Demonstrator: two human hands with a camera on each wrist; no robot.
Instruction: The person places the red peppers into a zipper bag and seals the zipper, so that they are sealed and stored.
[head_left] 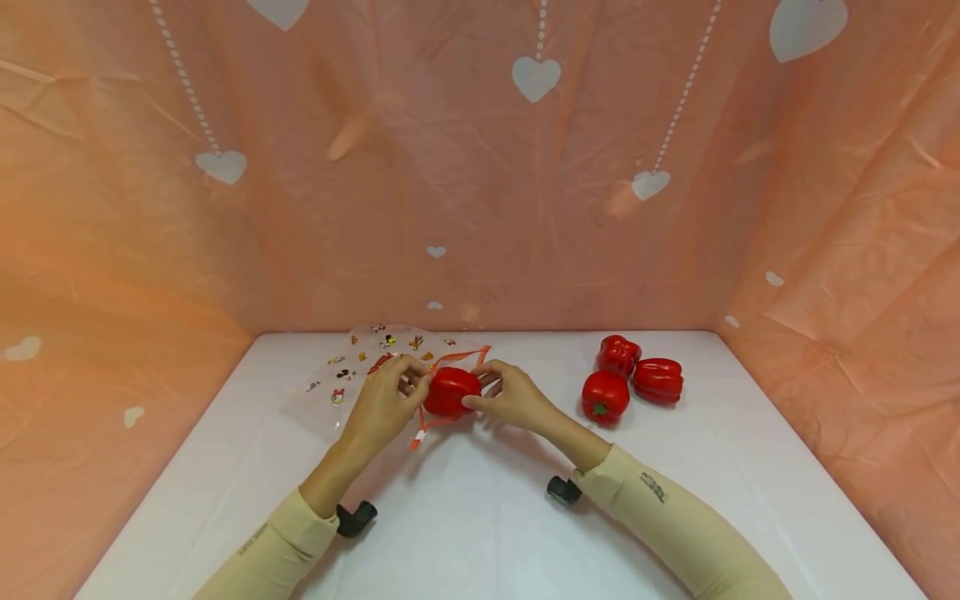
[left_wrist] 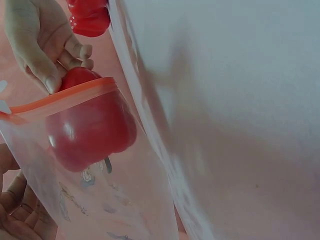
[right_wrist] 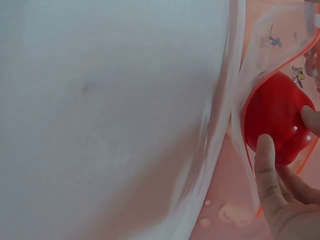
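Your right hand (head_left: 516, 400) grips the red pepper (head_left: 452, 390) partway inside the orange-rimmed bag (head_left: 357, 363), which your left hand (head_left: 384, 404) pinches. Bagging looks underway; next likely calls for pushing the pepper deeper, bag spread wide.

Free gap right of the hands (head_left: 382, 408) (head_left: 516, 402), then three peppers (head_left: 605, 395) (head_left: 618, 355) (head_left: 658, 381), seemingly touching

Small draped booth, seemingly a makeshift filming set. Peach sheeting (head_left: 465, 200) printed with pale hearts (head_left: 536, 78) walls the top, left and right of the frame. White tabletop (head_left: 480, 525) spreads across the lower centre; black devices (head_left: 356, 519) either side there. Room beyond hidden by sheeting.
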